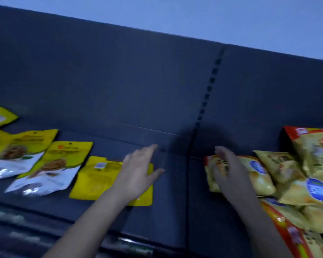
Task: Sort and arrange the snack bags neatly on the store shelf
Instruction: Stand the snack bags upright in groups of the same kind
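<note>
On the dark shelf (168, 183) several flat yellow pouches lie at the left. One of them, a plain yellow pouch (95, 181), lies face down under my left hand (138, 170), whose fingers are straight and spread over its right edge. A yellow and white pouch (52, 168) lies face up just left of it. At the right a pile of tan snack bags with blue round labels (257, 175) leans together. My right hand (229, 170) reaches over the leftmost tan bag with its fingers loosely bent; the blur hides whether it touches the bag.
The dark back panel (119, 81) has a slotted upright (207, 97) in the middle. Red-edged bags (295, 237) fill the lower right corner. A bare strip of shelf lies between my hands. The shelf's front rail (131, 241) runs below my forearms.
</note>
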`<move>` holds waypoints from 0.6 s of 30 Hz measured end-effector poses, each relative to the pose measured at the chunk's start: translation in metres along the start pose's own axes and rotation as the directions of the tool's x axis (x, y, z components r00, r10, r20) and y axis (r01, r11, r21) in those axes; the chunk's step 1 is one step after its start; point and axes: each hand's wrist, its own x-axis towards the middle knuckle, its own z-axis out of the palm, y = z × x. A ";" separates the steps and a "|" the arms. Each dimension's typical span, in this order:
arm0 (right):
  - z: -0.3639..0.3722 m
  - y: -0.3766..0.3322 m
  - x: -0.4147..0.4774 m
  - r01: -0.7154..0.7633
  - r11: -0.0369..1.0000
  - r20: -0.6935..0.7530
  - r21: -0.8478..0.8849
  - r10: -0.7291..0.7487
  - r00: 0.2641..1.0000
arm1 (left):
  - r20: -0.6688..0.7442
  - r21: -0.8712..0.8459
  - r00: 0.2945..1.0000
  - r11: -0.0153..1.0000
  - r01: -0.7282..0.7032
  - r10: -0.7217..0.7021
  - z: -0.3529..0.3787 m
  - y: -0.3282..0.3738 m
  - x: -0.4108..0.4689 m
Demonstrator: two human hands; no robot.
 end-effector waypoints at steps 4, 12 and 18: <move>0.103 -0.052 -0.023 0.012 0.998 0.323 0.056 -0.029 0.946 | -0.011 0.030 0.990 0.989 0.144 -0.143 -0.044 -0.086 -0.062; 0.232 -0.155 -0.059 0.060 0.995 0.414 0.085 -0.090 0.906 | -0.143 0.081 0.909 0.911 0.404 -0.390 -0.130 -0.230 -0.179; 0.274 -0.221 -0.072 0.177 0.974 0.385 0.143 -0.220 0.896 | -0.237 0.028 0.813 0.832 0.553 -0.532 -0.172 -0.280 -0.222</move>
